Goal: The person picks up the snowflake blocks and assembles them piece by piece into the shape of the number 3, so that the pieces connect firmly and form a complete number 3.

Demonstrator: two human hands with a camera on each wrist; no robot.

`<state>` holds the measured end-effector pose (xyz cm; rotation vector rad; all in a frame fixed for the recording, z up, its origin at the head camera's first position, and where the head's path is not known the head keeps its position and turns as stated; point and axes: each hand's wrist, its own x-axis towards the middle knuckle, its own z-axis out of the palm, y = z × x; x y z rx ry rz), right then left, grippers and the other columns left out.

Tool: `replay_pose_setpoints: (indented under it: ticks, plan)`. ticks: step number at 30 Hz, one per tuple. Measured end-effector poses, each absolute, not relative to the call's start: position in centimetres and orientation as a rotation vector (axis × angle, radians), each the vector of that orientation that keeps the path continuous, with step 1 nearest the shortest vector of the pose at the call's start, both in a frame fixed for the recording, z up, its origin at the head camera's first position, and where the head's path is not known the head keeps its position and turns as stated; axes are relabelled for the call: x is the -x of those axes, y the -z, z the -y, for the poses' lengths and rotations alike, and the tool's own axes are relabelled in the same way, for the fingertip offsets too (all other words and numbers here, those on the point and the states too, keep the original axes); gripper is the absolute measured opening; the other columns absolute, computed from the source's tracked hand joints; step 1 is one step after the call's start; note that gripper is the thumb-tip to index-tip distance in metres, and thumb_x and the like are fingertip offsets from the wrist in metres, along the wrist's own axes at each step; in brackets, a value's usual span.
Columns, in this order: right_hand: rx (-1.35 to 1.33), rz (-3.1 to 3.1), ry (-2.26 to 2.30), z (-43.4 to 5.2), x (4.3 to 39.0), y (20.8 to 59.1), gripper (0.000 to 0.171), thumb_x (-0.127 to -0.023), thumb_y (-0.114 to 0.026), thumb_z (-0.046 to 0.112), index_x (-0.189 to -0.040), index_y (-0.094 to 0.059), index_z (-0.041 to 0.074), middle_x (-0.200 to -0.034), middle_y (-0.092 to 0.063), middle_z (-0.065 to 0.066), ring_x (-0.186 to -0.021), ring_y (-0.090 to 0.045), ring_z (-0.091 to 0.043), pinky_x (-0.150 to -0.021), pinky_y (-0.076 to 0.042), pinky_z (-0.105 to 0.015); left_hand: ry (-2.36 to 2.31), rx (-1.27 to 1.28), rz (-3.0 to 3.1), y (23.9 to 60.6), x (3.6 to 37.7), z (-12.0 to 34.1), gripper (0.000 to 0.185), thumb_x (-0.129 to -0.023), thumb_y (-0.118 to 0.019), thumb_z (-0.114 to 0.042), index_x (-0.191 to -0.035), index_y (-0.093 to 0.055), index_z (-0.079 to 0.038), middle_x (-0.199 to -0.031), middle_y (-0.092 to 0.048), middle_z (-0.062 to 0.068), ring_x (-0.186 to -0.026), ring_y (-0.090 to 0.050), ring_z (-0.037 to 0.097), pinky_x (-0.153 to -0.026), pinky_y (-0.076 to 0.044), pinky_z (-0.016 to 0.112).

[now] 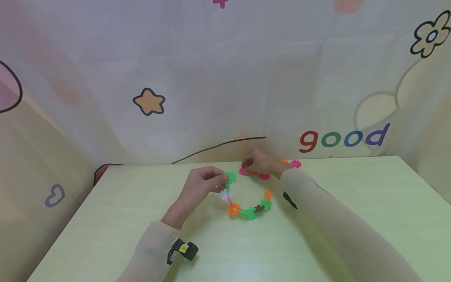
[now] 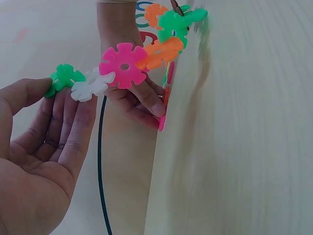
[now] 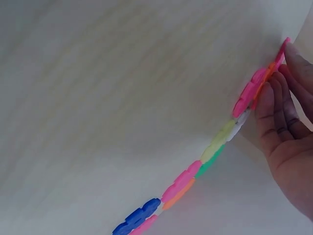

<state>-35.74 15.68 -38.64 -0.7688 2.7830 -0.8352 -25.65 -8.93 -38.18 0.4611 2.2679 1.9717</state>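
My left hand pinches a green flower-shaped interlocking disc at one end of a curved chain of linked discs. Next to it in the chain come a white disc, a pink disc and an orange disc. Further green discs, a brown disc and an orange end disc follow round the curve. At the table's back edge, my right hand pinches a pink disc at the end of a row; the fingers partly hide it.
Several more discs line the back edge beside the cloth, among them a blue disc, a yellow disc and a pink disc. A printed cloth hangs behind the pale table. Each wrist carries a camera on a strap.
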Motion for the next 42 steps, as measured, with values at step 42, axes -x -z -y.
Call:
replay_pose_setpoints:
  ticks: [42]
  plan:
    - [0.768,-2.648,1.618,-16.2,27.0,34.8,0.012,-0.096,-0.081,0.012,-0.107,-0.08,0.013,-0.101,-0.077,0.0,-0.092,-0.074,-0.022,-0.085,-0.061,-0.048,-1.989,-0.448,-2.263,38.1,25.6,8.8,0.016,-0.101,-0.072,-0.011,-0.109,-0.077,0.002,-0.098,-0.076,0.011,-0.086,-0.074,0.024,-0.083,-0.065,0.037]
